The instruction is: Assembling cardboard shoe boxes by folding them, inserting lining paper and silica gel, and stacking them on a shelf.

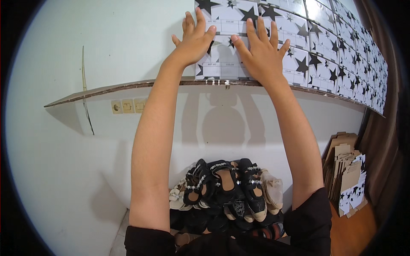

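Note:
Both my arms reach up to a stack of white shoe boxes with black and grey stars (224,53) on a wall shelf (192,82). My left hand (192,45) is at the left end of the stack, fingers stretched upward and the thumb over the box front. My right hand (262,53) lies against the box fronts with its fingers spread wide, just above the shelf edge. Neither hand has anything gripped in it. The palms and their exact contact with the boxes are hidden.
More star-patterned boxes (337,59) line the shelf to the right. Black strap shoes with shiny trim (226,181) are piled below. Folded cardboard boxes (348,175) lean at the lower right beside a brown curtain (390,153). Wall sockets and switches (128,106) sit under the shelf.

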`<state>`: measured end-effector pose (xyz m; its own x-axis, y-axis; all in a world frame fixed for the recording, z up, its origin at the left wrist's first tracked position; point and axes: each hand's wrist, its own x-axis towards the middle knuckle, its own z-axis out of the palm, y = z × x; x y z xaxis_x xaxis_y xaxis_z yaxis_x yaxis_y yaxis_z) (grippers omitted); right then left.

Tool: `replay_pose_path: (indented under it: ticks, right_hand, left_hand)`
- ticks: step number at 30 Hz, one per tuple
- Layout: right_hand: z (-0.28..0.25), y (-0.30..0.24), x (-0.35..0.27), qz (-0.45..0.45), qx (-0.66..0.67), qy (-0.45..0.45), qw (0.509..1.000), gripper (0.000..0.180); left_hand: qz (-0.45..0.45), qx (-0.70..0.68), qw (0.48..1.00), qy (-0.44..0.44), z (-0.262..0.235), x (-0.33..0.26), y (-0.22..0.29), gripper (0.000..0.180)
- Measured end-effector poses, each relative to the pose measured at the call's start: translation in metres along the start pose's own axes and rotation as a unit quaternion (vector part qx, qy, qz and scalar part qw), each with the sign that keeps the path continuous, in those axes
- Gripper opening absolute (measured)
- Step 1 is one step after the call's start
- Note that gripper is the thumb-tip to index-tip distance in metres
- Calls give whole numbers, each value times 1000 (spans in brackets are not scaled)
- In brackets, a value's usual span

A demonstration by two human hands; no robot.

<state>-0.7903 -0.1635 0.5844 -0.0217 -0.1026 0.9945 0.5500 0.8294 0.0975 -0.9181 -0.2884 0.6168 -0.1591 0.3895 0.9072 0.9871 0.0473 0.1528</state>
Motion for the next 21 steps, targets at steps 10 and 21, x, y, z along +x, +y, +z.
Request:
replay_pose_path:
  ticks: [10, 21]
  right_hand:
    - [-87, 11, -54, 24, 183, 26, 982, 63]
    - [-175, 42, -242, 210, 232, 192, 930, 29]
  left_hand:
    - [88, -17, 969, 228, -63, -121, 11, 68]
    - [10, -13, 999, 36, -8, -266, 20, 58]
